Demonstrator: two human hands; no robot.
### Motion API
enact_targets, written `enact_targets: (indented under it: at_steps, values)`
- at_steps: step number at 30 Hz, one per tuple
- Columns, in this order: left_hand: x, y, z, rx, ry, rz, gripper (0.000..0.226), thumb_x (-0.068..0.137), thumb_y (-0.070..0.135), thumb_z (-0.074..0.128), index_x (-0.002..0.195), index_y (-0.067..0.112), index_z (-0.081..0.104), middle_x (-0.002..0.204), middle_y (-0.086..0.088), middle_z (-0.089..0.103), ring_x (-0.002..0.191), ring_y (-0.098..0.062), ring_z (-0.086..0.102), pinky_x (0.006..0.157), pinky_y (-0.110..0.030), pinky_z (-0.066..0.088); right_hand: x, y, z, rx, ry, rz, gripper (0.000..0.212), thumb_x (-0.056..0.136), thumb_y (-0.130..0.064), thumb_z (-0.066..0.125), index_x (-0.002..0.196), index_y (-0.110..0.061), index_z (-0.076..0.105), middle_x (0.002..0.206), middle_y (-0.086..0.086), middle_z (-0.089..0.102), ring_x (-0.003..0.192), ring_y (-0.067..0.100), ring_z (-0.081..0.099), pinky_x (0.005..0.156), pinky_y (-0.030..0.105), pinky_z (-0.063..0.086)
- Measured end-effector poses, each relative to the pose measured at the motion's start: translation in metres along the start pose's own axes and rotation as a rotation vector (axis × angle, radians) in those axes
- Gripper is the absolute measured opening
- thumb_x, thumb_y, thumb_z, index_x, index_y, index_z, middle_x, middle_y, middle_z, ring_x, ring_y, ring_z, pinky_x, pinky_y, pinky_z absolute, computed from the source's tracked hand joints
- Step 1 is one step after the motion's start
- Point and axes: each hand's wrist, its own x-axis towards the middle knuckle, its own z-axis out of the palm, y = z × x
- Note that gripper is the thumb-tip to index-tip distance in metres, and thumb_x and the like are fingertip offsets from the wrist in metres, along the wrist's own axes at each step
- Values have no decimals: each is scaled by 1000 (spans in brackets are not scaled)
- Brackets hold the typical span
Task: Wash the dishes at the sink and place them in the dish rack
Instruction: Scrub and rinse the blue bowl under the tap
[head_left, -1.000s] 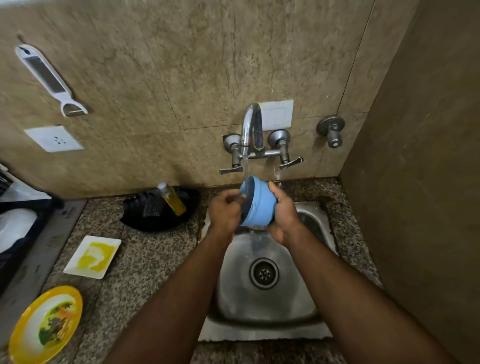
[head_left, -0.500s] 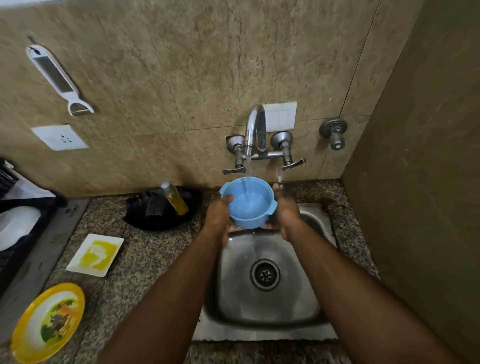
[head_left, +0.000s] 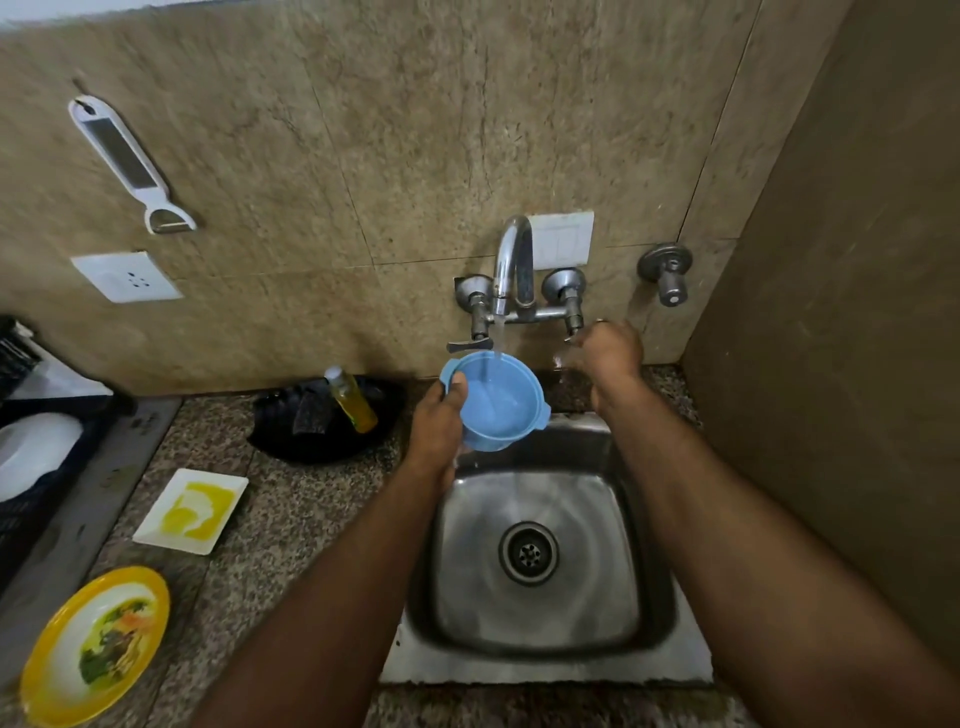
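A small blue bowl (head_left: 501, 400) with side handles is held upright under the running tap (head_left: 511, 265), above the back of the steel sink (head_left: 535, 644). My left hand (head_left: 439, 423) grips the bowl by its left rim, thumb over the edge. Water stands inside the bowl. My right hand (head_left: 610, 345) has its fingers curled round the tap's right lever handle. The dark dish rack (head_left: 31, 499) at the far left edge holds a white dish (head_left: 31, 452).
On the granite counter lie a white square plate (head_left: 189, 512) smeared yellow and a yellow round plate (head_left: 93, 647) with food scraps. A black dish (head_left: 322, 421) holds a scrubber and a yellow soap bottle (head_left: 353, 397). A side wall stands close on the right.
The bowl was turned from its side to upright under the stream. My right hand then let go of it and moved up to the right tap handle; my left hand alone holds it.
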Motion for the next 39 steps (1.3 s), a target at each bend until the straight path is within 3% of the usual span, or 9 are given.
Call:
enact_targets:
  at_steps: [6,10,14,19,24,31,34,37,39]
  values:
    - [-2,-2,11,-90,-10,-86,29,102,43,59,125,27,66,124,-6,71,109,-30,71,90,-59,60,-43,7,1,-438,-68,-231,70,84,-19,62,150,-24,40,113,-2,63,96,22,62,76,32,49]
    - [-9,2,12,-204,-37,-77,34,104,32,57,133,15,63,124,-11,73,107,-31,72,82,-48,63,-55,35,3,-526,-257,-37,45,78,-21,67,123,-13,65,102,11,75,82,28,72,70,41,63]
    - [-11,4,7,-262,-161,-37,40,99,8,54,138,8,61,129,-17,70,107,-31,71,83,-41,62,-56,44,-9,-357,-451,152,38,91,0,41,123,-10,59,80,22,75,65,38,76,54,40,61]
    - [-9,11,7,-70,-206,27,60,89,-9,55,143,17,57,133,-16,66,106,-29,67,70,-32,61,-47,42,-14,-493,-324,-276,50,85,0,52,123,-28,69,106,7,75,85,32,74,63,49,64]
    - [-7,9,7,37,-90,-98,32,101,12,59,132,16,62,120,-14,71,102,-33,73,74,-44,64,-58,41,-22,-729,-207,-719,70,90,-6,57,154,-30,43,117,11,74,98,27,70,90,34,57]
    - [-26,17,12,61,-200,-189,38,86,-11,48,123,-11,56,115,-32,69,93,-43,74,87,-48,63,-63,45,-39,-810,-188,-908,88,85,-1,59,160,-34,28,154,11,52,129,35,59,106,46,51]
    - [-38,21,10,-108,-284,-163,32,80,4,44,103,-7,63,97,-23,69,75,-28,72,64,-34,62,-63,48,-47,-770,-194,-957,89,85,1,61,160,-33,29,154,12,51,133,33,57,108,49,50]
    - [-36,22,6,-196,-262,-85,45,68,30,63,105,3,64,95,-14,70,80,-26,72,64,-36,58,-66,46,-51,-688,-221,-962,88,84,5,61,159,-30,33,153,13,52,138,28,53,117,41,43]
    - [-43,28,10,-196,-318,-63,40,83,34,63,108,3,63,85,-10,74,71,-21,74,54,-30,57,-69,42,-53,-638,-244,-940,86,83,5,60,158,-29,36,154,12,51,142,24,49,119,35,39]
